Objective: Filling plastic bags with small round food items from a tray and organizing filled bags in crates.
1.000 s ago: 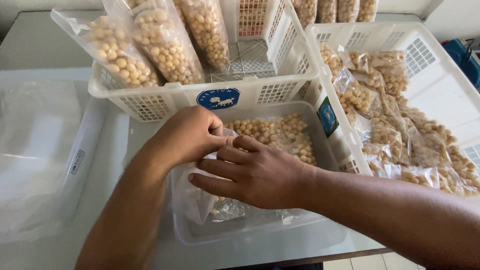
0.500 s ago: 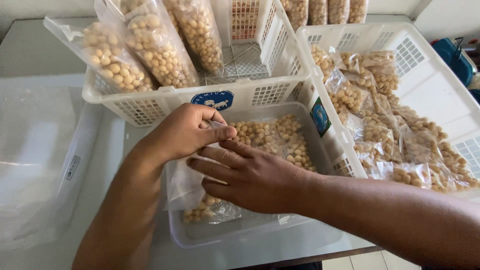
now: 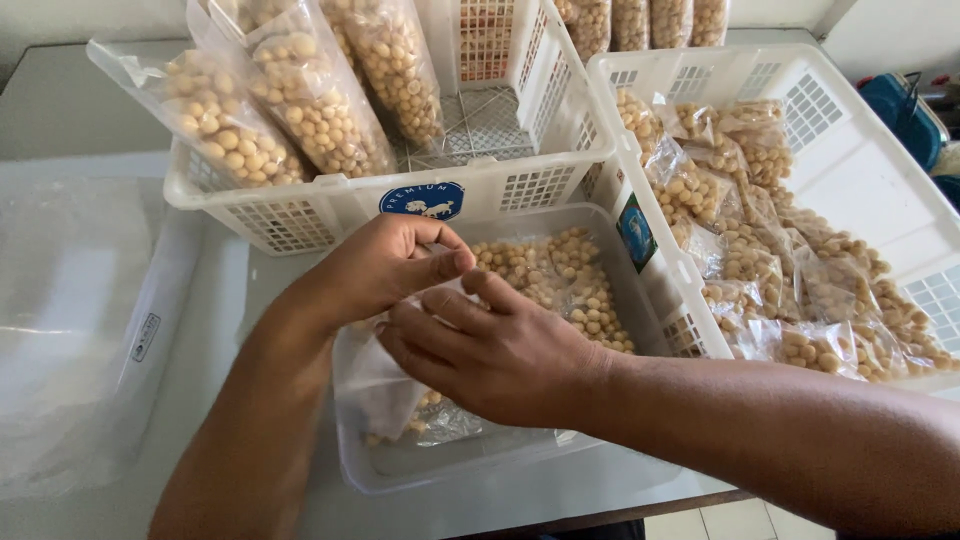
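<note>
Left hand point(image 3: 385, 268) and right hand point(image 3: 490, 345) meet over the clear tub point(image 3: 480, 465), fingers pinched shut on a clear plastic bag point(image 3: 385, 385) of nuts. White basket point(image 3: 300, 215) crowds twelve o'clock; open table at nine.

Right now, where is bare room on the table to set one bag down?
Bare table shows between the flat plastic sheets and the clear tub, and along the near edge below that tub. The left basket, right basket and tub are crowded with bags of nuts; both hands work over the tub.
</note>
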